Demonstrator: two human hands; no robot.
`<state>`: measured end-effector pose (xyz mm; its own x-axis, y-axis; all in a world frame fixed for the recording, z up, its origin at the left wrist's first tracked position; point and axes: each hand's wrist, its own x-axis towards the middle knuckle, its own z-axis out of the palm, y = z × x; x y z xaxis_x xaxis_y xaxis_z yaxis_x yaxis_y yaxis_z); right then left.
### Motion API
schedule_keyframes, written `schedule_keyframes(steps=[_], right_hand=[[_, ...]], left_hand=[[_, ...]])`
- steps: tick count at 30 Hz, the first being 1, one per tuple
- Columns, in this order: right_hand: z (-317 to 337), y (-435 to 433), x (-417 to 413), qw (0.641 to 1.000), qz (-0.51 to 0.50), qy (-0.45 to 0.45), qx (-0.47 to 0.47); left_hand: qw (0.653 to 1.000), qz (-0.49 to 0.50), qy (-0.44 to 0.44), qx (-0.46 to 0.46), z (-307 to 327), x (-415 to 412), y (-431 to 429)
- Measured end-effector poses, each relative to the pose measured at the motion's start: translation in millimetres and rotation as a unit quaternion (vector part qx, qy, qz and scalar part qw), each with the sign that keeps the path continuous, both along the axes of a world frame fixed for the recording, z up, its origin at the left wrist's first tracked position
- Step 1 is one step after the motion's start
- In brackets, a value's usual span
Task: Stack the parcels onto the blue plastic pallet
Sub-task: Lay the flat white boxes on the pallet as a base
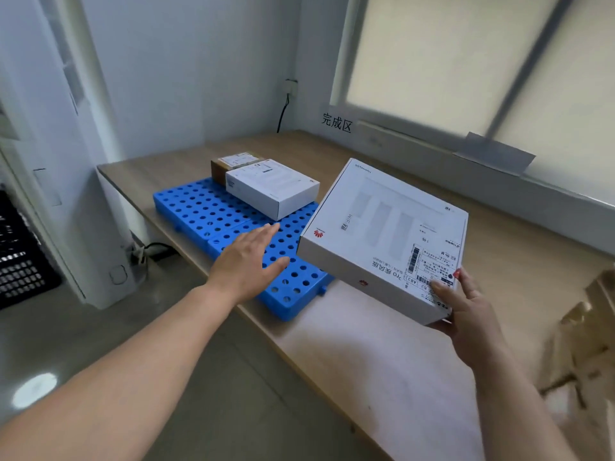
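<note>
Gripping the near corner of a flat white parcel (382,234), the right hand (466,307) holds it tilted in the air, thumb on the label and fingers underneath. The parcel hangs above the surface (366,354) and overlaps the right edge of the pallet (206,211). The left hand (249,261) is open, palm down with fingers straight, over the pallet's near half; whether it touches the plastic cannot be told. At the pallet's far end sit a white box (273,188) and, just behind it, a brown box (220,170) that is largely hidden. The parcel covers the pallet's right corner. A sign (336,123) with black characters is on the wall under the window (466,61), and a cable (283,111) drops from a socket (291,86) in the corner. On the floor to the left stand a white unit (66,161) and a black crate (20,261), both cut off by the frame. At the right edge, cardboard (582,344) is too blurred to make out.
</note>
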<state>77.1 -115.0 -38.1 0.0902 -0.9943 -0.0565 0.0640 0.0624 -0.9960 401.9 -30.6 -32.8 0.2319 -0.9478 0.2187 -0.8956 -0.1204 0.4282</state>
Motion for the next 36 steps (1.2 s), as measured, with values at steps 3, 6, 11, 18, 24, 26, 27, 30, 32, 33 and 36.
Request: schedule_keyframes(steps=[3,6,11,18,24,26,27,30,32,33,36], right_hand=[[-7.6,-29.5,25.7,1.0,-0.003,-0.003,0.013],[-13.0,-58.0,47.8,0.999,-0.014,-0.013,0.028],[-24.7,-101.2,74.1,0.999,-0.035,-0.013,0.039],[-43.1,-129.5,94.8,0.994,-0.075,-0.004,0.082],[-48.9,-149.7,119.7,0.989,-0.107,0.018,0.1],[-48.5,-153.2,129.7,0.987,-0.118,0.021,0.102],[-48.3,-155.4,134.9,0.986,-0.124,0.022,0.105],[-49.8,-164.0,151.6,0.983,-0.137,0.031,0.114],[-51.3,-170.8,162.0,0.981,-0.146,0.039,0.12],[-51.9,-173.9,166.5,0.98,-0.15,0.043,0.123],[-56.1,-182.5,177.2,0.978,-0.152,0.06,0.132]], left_hand=[[1.0,-0.008,-0.011,0.018,-1.2,21.5,-29.0],[0.999,-0.022,-0.025,0.026,-0.7,42.8,-62.7],[0.998,-0.032,-0.041,0.021,-2.4,71.1,-114.5],[0.997,-0.064,-0.024,0.036,-22.4,95.4,-163.5],[0.992,-0.116,-0.032,0.033,-23.1,118.2,-223.8],[0.989,-0.139,-0.035,0.042,-22.7,125.5,-241.5],[0.987,-0.15,-0.035,0.046,-22.7,130.1,-250.5],[0.983,-0.173,-0.037,0.052,-24.2,146.5,-279.5],[0.98,-0.186,-0.038,0.057,-25.9,156.9,-298.4],[0.979,-0.191,-0.039,0.062,-27.1,161.4,-306.8],[0.974,-0.206,-0.041,0.082,-33.8,173.7,-328.9]])
